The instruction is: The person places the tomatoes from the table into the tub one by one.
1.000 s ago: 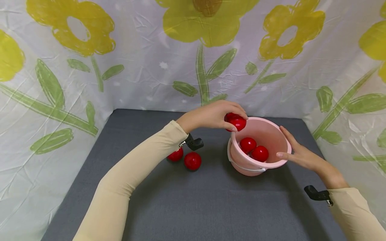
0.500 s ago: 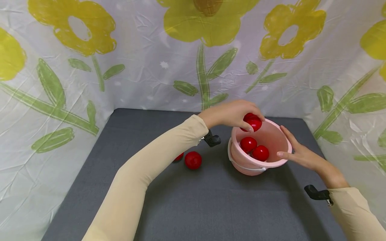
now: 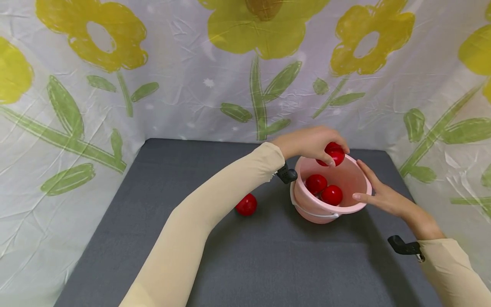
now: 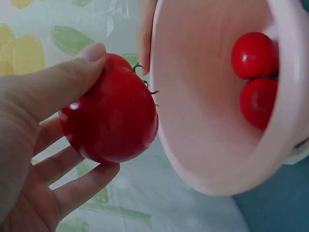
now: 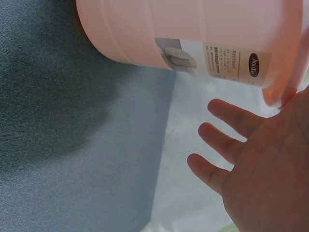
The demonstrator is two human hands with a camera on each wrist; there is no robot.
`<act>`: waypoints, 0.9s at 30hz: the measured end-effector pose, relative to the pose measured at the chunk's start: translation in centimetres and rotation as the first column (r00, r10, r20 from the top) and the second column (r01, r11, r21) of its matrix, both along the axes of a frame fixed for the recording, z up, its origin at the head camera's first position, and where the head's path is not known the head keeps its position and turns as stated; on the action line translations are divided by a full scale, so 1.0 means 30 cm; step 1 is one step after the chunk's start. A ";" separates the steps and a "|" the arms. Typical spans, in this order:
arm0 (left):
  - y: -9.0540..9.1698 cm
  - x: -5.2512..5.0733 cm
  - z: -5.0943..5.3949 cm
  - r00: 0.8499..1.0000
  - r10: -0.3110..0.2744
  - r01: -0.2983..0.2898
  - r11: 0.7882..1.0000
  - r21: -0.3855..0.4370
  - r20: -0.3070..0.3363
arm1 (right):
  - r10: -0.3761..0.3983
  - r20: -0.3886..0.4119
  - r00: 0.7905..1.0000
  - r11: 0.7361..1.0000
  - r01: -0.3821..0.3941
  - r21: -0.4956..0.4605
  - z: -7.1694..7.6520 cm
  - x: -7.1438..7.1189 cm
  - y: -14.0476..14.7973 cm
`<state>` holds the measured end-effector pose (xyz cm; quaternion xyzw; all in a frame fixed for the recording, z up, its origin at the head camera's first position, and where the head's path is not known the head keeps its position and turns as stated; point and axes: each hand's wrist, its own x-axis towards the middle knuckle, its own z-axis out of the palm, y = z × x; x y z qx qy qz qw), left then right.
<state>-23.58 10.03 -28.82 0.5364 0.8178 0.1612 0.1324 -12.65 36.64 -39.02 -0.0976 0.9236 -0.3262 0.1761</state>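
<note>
Grey-covered table (image 3: 291, 273), flowered sheet (image 3: 184, 81) hung behind. Held tomato (image 4: 113, 118): between thumb and fingers of the left hand (image 3: 312, 141), pinched from above — green stalk wisps showing in the left wrist view, tomato at the back rim of the pink bucket (image 3: 350, 178); contact with rim, cannot tell. Inside the bucket, two tomatoes (image 3: 331, 195), side by side. One bucket, one white handle (image 3: 331, 216) hanging down its near side. Right hand (image 3: 383, 199) at the bucket's right rim, fingers spread — three stand off the outer wall. Left of the bucket, one loose tomato (image 3: 247, 207) on the table, partly behind a cream sleeve (image 3: 226, 192). Tomatoes visible: four.
</note>
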 end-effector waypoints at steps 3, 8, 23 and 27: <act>0.025 -0.008 -0.001 1.000 0.007 -0.007 1.000 -0.011 0.010 | 0.004 0.000 1.000 1.000 -0.004 -0.004 -0.001 -0.001 0.001; 0.057 -0.019 -0.007 0.997 0.038 -0.036 0.999 -0.031 0.064 | 0.005 0.003 1.000 1.000 -0.005 -0.011 0.000 0.000 0.001; 0.112 -0.027 -0.039 0.989 0.075 -0.068 0.996 -0.063 0.124 | 0.003 0.000 1.000 1.000 -0.003 -0.002 -0.002 -0.005 0.008; 0.117 -0.018 -0.041 0.982 0.084 -0.072 0.994 -0.078 0.167 | 0.011 -0.013 1.000 1.000 -0.012 -0.013 -0.002 -0.002 0.010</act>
